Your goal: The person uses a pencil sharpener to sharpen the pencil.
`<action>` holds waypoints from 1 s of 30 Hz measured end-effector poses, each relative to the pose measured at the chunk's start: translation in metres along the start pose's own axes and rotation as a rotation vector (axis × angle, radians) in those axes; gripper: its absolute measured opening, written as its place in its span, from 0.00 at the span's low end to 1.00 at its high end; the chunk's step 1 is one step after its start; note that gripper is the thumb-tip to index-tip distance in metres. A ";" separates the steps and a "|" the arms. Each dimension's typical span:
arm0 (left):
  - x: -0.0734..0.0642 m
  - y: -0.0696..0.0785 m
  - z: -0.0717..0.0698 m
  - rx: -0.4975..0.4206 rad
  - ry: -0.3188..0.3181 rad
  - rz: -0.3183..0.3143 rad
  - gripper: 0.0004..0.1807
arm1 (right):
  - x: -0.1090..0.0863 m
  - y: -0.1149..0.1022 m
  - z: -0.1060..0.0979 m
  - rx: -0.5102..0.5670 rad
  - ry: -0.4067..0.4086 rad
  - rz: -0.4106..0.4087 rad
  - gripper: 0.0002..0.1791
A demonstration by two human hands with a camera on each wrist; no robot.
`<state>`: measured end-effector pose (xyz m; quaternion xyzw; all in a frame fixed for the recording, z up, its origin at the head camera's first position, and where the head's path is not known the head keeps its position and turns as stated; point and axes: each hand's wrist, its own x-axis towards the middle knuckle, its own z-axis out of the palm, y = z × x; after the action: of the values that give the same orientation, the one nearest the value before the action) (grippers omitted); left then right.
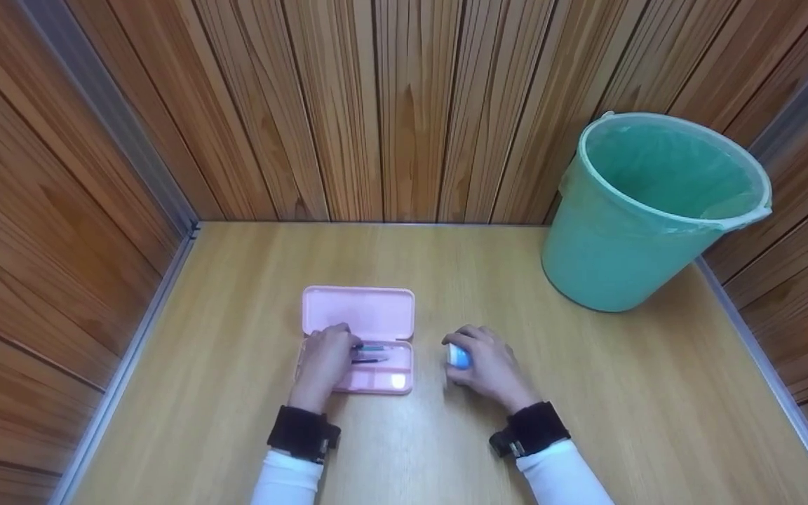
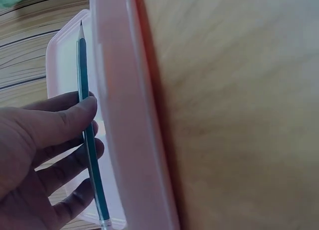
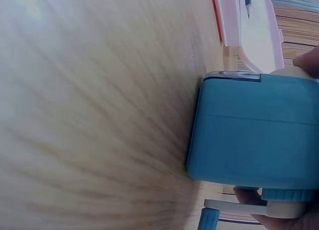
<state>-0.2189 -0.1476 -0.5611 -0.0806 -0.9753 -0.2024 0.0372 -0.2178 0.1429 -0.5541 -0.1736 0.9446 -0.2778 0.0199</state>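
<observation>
My left hand (image 1: pixel 327 356) pinches a green pencil (image 2: pixel 84 65) between thumb and fingers, its dark sharpened point bare. The pencil is held over the opened pink pencil case (image 1: pixel 358 313), whose lid is tipped back. Two slim dark shapes show by my fingertips in the head view; whether both are pencils I cannot tell. To the right of the case, my right hand (image 1: pixel 488 361) grips a blue crank pencil sharpener (image 3: pixel 254 130) from the side. The sharpener's pale crank arm (image 3: pixel 237 206) with a blue knob sticks out, and its base is at the tabletop.
A green bin (image 1: pixel 614 245) with a plastic liner stands at the back right of the wooden table (image 1: pixel 236 280). Wood-panelled walls (image 1: pixel 411 112) close off the back and both sides, with metal strips along the side edges.
</observation>
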 end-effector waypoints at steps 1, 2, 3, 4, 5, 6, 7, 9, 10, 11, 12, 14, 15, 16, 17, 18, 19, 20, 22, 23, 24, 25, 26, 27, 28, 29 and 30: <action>0.000 0.000 0.001 0.005 -0.002 0.004 0.09 | 0.000 0.000 0.000 -0.007 0.007 -0.017 0.24; 0.000 0.000 0.002 0.010 -0.006 0.009 0.10 | 0.000 0.001 0.001 -0.014 0.013 -0.032 0.23; 0.000 0.000 0.003 0.011 -0.010 0.013 0.10 | 0.000 0.001 0.001 -0.019 0.018 -0.044 0.23; 0.000 0.000 0.003 0.011 -0.018 0.013 0.11 | 0.001 0.001 0.001 -0.022 0.022 -0.053 0.23; 0.000 0.000 0.004 0.012 -0.024 0.012 0.11 | 0.001 0.001 0.002 -0.024 0.024 -0.061 0.23; 0.000 0.000 0.005 0.016 -0.030 0.014 0.12 | 0.001 0.001 0.002 -0.018 0.020 -0.060 0.23; 0.000 0.000 0.005 0.012 -0.036 0.010 0.12 | 0.001 0.001 0.002 -0.013 0.018 -0.058 0.23; 0.000 0.000 0.005 0.005 -0.045 0.000 0.10 | 0.001 0.001 0.002 -0.005 0.012 -0.053 0.23; 0.000 0.000 0.005 0.003 -0.047 -0.003 0.10 | 0.001 0.001 0.002 -0.005 0.011 -0.051 0.23; 0.000 -0.001 0.005 -0.002 -0.052 -0.003 0.10 | 0.001 0.001 0.002 -0.005 0.010 -0.052 0.23; -0.001 0.000 0.005 -0.007 -0.059 -0.003 0.10 | 0.001 0.001 0.002 -0.006 0.012 -0.053 0.23; -0.001 0.000 0.005 -0.014 -0.070 -0.002 0.10 | 0.001 0.001 0.002 -0.009 0.016 -0.056 0.23; -0.001 0.000 0.005 -0.014 -0.074 -0.001 0.10 | 0.001 0.001 0.002 -0.008 0.017 -0.057 0.23; -0.001 0.000 0.004 -0.009 -0.077 0.004 0.11 | 0.001 0.001 0.002 -0.008 0.016 -0.057 0.24; -0.001 0.000 0.004 -0.006 -0.080 0.006 0.11 | 0.001 0.001 0.002 -0.006 0.015 -0.057 0.24; -0.001 0.000 0.004 -0.005 -0.081 0.004 0.11 | 0.001 0.001 0.002 -0.006 0.014 -0.056 0.24; -0.001 0.001 0.004 0.000 -0.079 0.007 0.11 | 0.001 0.001 0.001 -0.008 0.010 -0.054 0.24; -0.001 0.001 0.004 0.008 -0.076 0.013 0.10 | 0.000 0.002 0.001 -0.011 0.004 -0.050 0.24; -0.001 0.005 0.003 0.004 -0.073 0.016 0.08 | 0.000 0.002 0.000 -0.021 -0.007 -0.042 0.25; -0.001 0.007 0.003 -0.002 -0.068 0.021 0.06 | 0.000 0.002 -0.001 -0.023 -0.013 -0.038 0.25; 0.000 0.010 0.002 -0.011 -0.063 0.025 0.06 | 0.000 0.002 -0.002 -0.028 -0.019 -0.034 0.25; -0.001 0.013 0.001 -0.021 -0.054 0.032 0.05 | 0.000 0.002 -0.002 -0.031 -0.029 -0.028 0.26; -0.002 0.017 0.001 -0.034 -0.045 0.040 0.06 | 0.000 0.001 -0.003 -0.030 -0.039 -0.024 0.27; -0.002 0.021 0.001 -0.054 -0.036 0.047 0.08 | -0.001 0.001 -0.004 -0.029 -0.049 -0.022 0.28; -0.003 0.026 0.000 -0.071 -0.025 0.060 0.10 | -0.001 0.001 -0.006 -0.025 -0.061 -0.019 0.29; -0.004 0.031 0.000 -0.086 -0.015 0.076 0.11 | -0.001 0.001 -0.007 -0.025 -0.071 -0.024 0.30; -0.005 0.035 0.001 -0.096 -0.002 0.097 0.12 | -0.002 0.000 -0.008 -0.028 -0.080 -0.031 0.31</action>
<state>-0.2081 -0.1160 -0.5482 -0.1299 -0.9594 -0.2468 0.0420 -0.2176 0.1481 -0.5475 -0.1996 0.9440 -0.2578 0.0511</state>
